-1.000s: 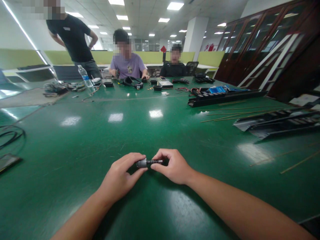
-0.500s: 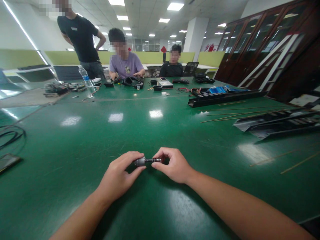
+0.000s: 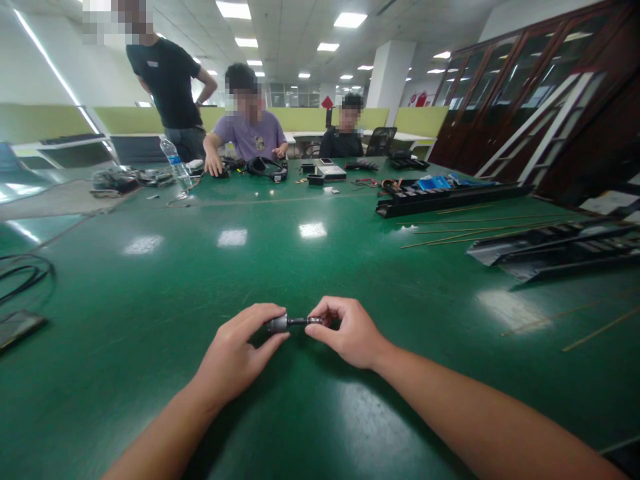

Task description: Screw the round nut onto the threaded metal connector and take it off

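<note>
Low over the green table, I hold a small metal piece with a grey cylinder at its left and a thin dark shaft running to the right. My left hand has thumb and fingers closed about the cylinder. At the other end, my right hand pinches a narrow ringed end piece between thumb and fingertips. The piece lies roughly level, and its exact kind is too small to make out. My fingers hide part of both ends.
Black metal channels and thin rods lie at the right. A dark flat device and a cable are at the left. Across the table are a bottle, a black headset, a seated person and others.
My left hand and the cylinder have shifted slightly left, and a little more shaft shows between my hands. Across the table, the person in purple has reached one arm out sideways over the tabletop.
</note>
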Motion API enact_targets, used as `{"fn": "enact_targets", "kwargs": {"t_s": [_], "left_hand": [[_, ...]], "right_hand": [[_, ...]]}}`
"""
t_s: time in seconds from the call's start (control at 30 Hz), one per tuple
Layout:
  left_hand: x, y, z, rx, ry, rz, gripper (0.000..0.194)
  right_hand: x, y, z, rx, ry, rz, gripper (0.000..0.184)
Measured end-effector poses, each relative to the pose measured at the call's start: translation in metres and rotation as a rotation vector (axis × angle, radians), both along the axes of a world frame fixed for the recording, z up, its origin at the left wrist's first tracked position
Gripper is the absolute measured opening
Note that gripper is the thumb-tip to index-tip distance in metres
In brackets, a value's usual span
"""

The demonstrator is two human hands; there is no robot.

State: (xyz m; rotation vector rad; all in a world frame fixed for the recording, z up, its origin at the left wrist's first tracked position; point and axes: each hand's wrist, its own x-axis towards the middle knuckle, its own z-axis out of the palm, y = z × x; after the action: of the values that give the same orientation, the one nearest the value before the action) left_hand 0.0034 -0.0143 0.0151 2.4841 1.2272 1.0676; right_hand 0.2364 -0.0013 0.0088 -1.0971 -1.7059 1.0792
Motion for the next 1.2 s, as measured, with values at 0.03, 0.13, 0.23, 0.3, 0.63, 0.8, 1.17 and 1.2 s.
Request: {"fn": "enact_targets", "kwargs": {"t_s": [0.03, 0.13, 0.23, 0.3, 0.63, 0.8, 1.17, 1.2], "left_hand": [[0.0002, 0.0003, 0.0004, -0.006, -0.002, 0.001, 0.031], [0.001, 0.0011, 0.0015, -0.036, -0.008, 0.002, 0.03], [0.0012, 0.0012, 0.0019, -0.058, -0.014, 0.006, 0.029], [0.0007, 0.0011, 0.0018, -0.062, -0.018, 0.011, 0.029], [0.0002, 0.0022, 0.0028, -0.044, -0.009, 0.021, 0.033], [0.0, 0.0024, 0.0028, -0.038, -0.006, 0.005, 0.031], [0.0004, 0.0025, 0.0049, -0.039, -0.02, 0.012, 0.029], [0.0002, 0.0026, 0.0049, -0.039, -0.018, 0.014, 0.029]], "right_hand": [[0.0001, 0.0003, -0.0004, -0.004, 0.002, 0.001, 0.011], [0.0003, 0.0011, -0.001, -0.012, 0.006, 0.001, 0.01], [0.0004, 0.0014, -0.0003, -0.018, 0.012, -0.01, 0.009], [0.0003, 0.0012, 0.0004, -0.018, 0.017, -0.014, 0.009], [-0.0002, 0.0001, 0.0024, -0.02, 0.028, -0.027, 0.009], [-0.0002, 0.0001, 0.0011, -0.016, 0.035, -0.028, 0.009], [0.0, -0.0003, 0.0014, 0.003, 0.02, -0.032, 0.009], [0.0, -0.0004, 0.0019, 0.005, 0.018, -0.033, 0.009]]}}
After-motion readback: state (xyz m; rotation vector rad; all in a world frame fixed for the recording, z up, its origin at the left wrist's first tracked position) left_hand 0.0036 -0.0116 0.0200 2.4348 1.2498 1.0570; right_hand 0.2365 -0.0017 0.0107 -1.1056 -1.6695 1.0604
